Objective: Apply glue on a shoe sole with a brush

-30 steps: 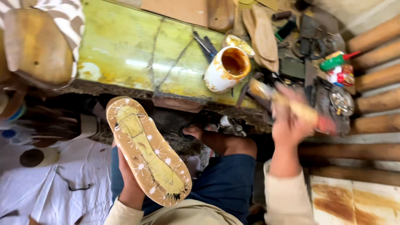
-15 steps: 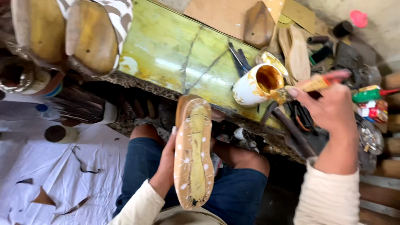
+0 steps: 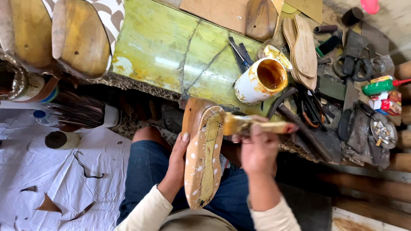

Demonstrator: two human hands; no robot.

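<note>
**Glue brush at the toe of a lasted sole**

Where the sole [image 3: 204,158] stands in the lower centre of the frame, long axis running near-vertical, toe up and heel down toward the lap. Mounted on a wooden last [image 3: 192,117], visible along its upper left edge. Left hand [image 3: 176,164] wrapped round the left side of last and sole, fingers clenched on it, thumb side hidden. Right hand [image 3: 259,149] just right of the sole, closed around the handle of a glue brush [image 3: 257,126], brush lying roughly horizontal, bristle end touching the sole near the toe, crosswise to the long axis. Right hand nearer the toe; left hand lower, about mid-length.

Counted: one sole in hand, one brush, one white glue pot [image 3: 260,81] streaked yellow in the upper centre, standing open on the green-yellow bench top [image 3: 162,51]. Two more wooden lasts [image 3: 79,36] at upper left. A stack of loose insoles [image 3: 304,51] at upper right, exact number unclear. A white cloth [image 3: 51,179] with dark scraps at lower left.
</note>
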